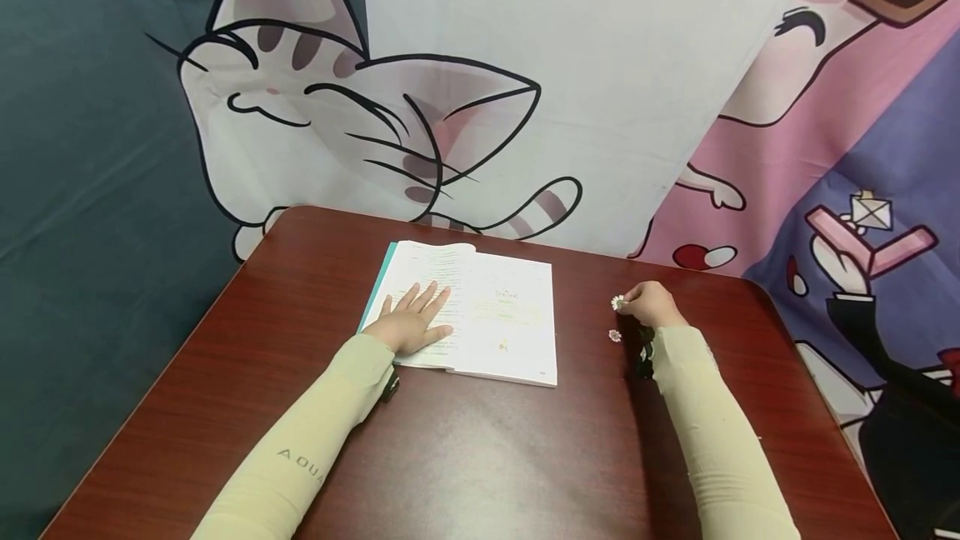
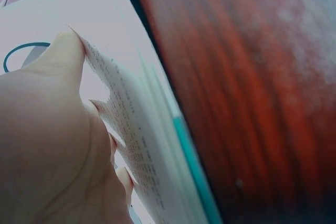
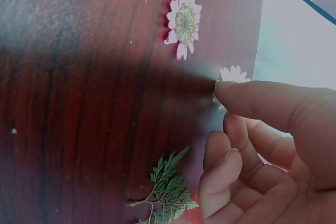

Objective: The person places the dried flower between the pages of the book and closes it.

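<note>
An open book lies on the table, printed text on its left page and a small picture on the right one. My left hand rests flat on the left page with fingers spread. In the left wrist view that hand lies along the text page. My right hand pinches a small white flower at its fingertips. Seen from the right wrist, the thumb covers part of this flower. Nearby lies a second flower, pale pink in the right wrist view.
A green leafy sprig lies on the table below the right hand. The reddish-brown wooden table has rounded far corners. Behind it hangs a cloth backdrop with cartoon cats and figures.
</note>
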Demonstrator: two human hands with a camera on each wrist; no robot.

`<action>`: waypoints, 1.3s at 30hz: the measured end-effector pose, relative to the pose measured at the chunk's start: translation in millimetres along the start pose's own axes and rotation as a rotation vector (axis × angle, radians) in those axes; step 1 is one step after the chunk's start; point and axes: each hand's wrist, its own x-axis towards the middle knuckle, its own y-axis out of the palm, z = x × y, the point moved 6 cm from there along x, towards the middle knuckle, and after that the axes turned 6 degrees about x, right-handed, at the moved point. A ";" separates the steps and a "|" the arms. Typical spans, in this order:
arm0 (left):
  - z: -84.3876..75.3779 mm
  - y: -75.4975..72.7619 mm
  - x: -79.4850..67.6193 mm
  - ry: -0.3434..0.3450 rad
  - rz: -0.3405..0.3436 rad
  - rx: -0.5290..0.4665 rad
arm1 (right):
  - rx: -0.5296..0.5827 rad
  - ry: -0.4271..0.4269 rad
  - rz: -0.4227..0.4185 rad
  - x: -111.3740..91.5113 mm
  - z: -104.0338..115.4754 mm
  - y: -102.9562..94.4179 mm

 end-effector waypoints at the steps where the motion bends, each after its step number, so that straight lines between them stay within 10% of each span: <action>1: 0.0 0.3 0.1 0.000 0.000 0.001 | 0.005 -0.001 0.002 -1.1 0.3 0.0; 39: -0.5 -0.8 -2.8 0.010 -0.001 -0.020 | 0.263 -0.123 -0.127 -29.0 24.9 14.9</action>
